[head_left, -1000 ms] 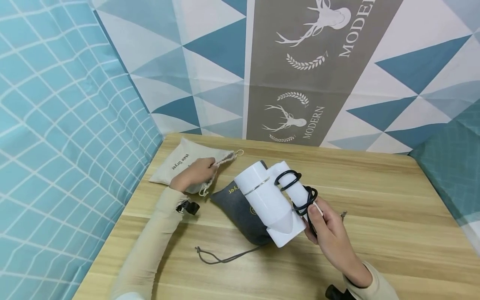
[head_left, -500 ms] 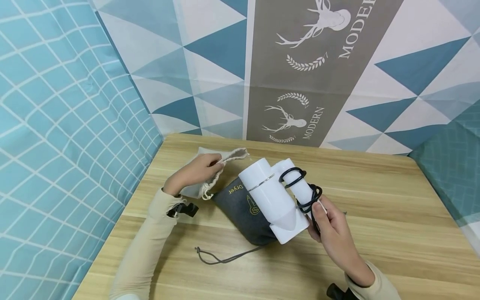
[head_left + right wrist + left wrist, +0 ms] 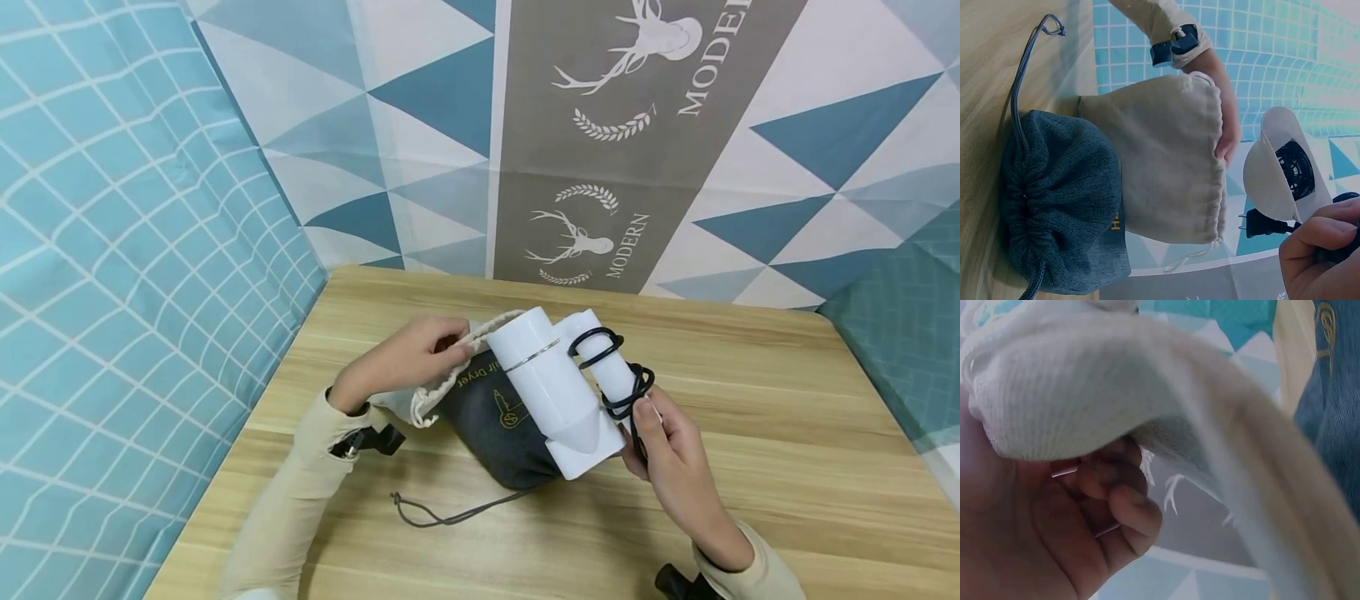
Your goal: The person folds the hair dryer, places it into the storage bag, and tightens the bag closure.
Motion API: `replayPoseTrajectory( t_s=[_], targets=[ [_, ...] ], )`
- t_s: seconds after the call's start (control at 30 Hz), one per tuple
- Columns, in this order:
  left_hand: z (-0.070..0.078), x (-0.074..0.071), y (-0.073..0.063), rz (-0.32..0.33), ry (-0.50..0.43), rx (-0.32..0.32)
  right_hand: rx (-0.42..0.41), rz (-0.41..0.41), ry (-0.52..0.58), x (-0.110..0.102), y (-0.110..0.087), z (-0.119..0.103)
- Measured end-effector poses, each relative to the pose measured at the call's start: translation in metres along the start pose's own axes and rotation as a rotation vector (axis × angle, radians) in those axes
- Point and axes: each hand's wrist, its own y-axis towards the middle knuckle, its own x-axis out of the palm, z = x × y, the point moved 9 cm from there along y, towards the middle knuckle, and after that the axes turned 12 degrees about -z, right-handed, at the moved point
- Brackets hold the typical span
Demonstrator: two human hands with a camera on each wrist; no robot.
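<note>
My right hand (image 3: 675,471) grips the handle end of a white hair dryer (image 3: 553,396), a black cord (image 3: 596,346) wound round its handle. The dryer is tilted above a dark grey drawstring pouch (image 3: 491,433) and overlaps it in the head view. My left hand (image 3: 408,358) pinches the drawstring rim of a beige cloth bag (image 3: 1160,162), which stands raised beside the pouch in the right wrist view. Close up in the left wrist view, bag cloth (image 3: 1066,394) arches over the curled fingers (image 3: 1135,515). The dryer's two-pin plug (image 3: 1263,223) shows near the right hand.
The grey pouch looks full and gathered at its neck, its cord (image 3: 450,518) trailing on the wooden table (image 3: 787,433). A blue gridded cloth (image 3: 135,250) borders the left side, and a patterned backdrop (image 3: 585,150) with deer prints rises behind.
My left hand has drawn the beige bag rightward off the table's far left, up to the dryer's front end. The right hand has shifted the dryer slightly right and away from me.
</note>
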Motion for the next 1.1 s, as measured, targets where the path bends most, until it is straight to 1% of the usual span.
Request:
replayPoseTrajectory(
  t_s=[0.07, 0.17, 0.27, 0.4, 0.53, 0.63, 0.77, 0.83, 0.97, 1.03, 1.1],
  targets=[
    [0.006, 0.005, 0.000, -0.032, -0.005, 0.017, -0.002, 0.002, 0.003, 0.000, 0.000, 0.000],
    [0.011, 0.011, 0.000, -0.052, 0.000, 0.037, 0.002, 0.006, 0.001, 0.000, 0.000, 0.000],
    [0.011, 0.013, 0.000, -0.040, 0.006, 0.038, 0.008, 0.006, 0.003, 0.000, 0.000, 0.000],
    [0.011, 0.012, 0.001, -0.016, 0.021, 0.032, 0.015, 0.012, 0.002, -0.001, 0.001, 0.001],
    [0.017, 0.009, 0.001, 0.013, 0.041, 0.043, 0.014, 0.015, 0.003, -0.002, 0.001, 0.002],
    [0.021, 0.005, -0.001, 0.063, 0.060, 0.030, 0.015, 0.012, 0.002, -0.001, 0.001, 0.002],
    [0.025, -0.003, -0.005, 0.161, 0.114, -0.005, 0.034, 0.022, 0.000, -0.002, 0.001, 0.004],
    [0.028, -0.006, -0.008, 0.212, 0.140, -0.010, 0.042, 0.026, 0.003, -0.002, 0.001, 0.006],
    [0.036, -0.015, -0.015, 0.338, 0.197, -0.001, 0.050, 0.026, -0.004, 0.000, 0.000, 0.008],
    [0.039, -0.019, -0.018, 0.403, 0.214, 0.012, 0.038, 0.020, -0.011, 0.002, 0.000, 0.008],
    [0.042, -0.022, -0.020, 0.451, 0.208, 0.029, 0.013, 0.011, -0.010, 0.004, 0.000, 0.007]
  ],
)
